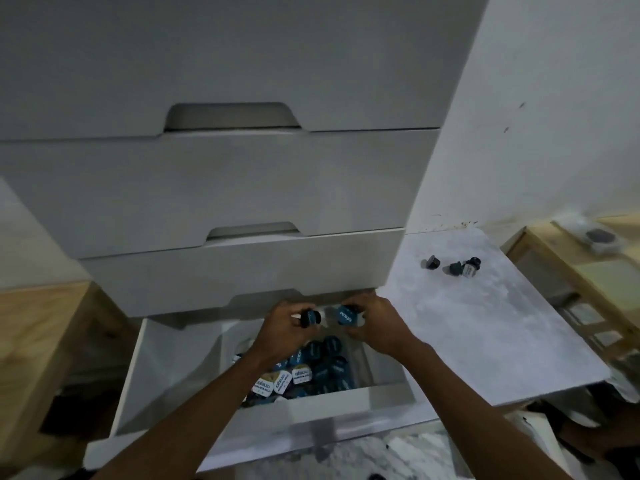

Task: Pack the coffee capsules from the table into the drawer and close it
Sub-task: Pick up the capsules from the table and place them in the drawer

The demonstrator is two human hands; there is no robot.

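Note:
The bottom drawer (pixel 311 415) of a white chest stands pulled out, with several blue-lidded and white-lidded coffee capsules (pixel 313 370) heaped in its right compartment. Both my hands are over the back of that compartment. My left hand (pixel 285 323) grips a dark capsule with a blue lid (pixel 311 317). Right beside it, my right hand (pixel 372 322) grips another blue-lidded capsule (pixel 346 316). Three dark capsules (pixel 457 266) lie on the pale marbled table top (pixel 491 327) to the right.
Closed white drawers (pixel 221 188) rise above the open one, the lowest overhanging my hands. The drawer's left compartment (pixel 173 368) holds nothing I can see. Wooden furniture (pixel 568 261) stands at the right with a bagged dark item (pixel 597 235); a wooden surface (pixel 38 337) lies left.

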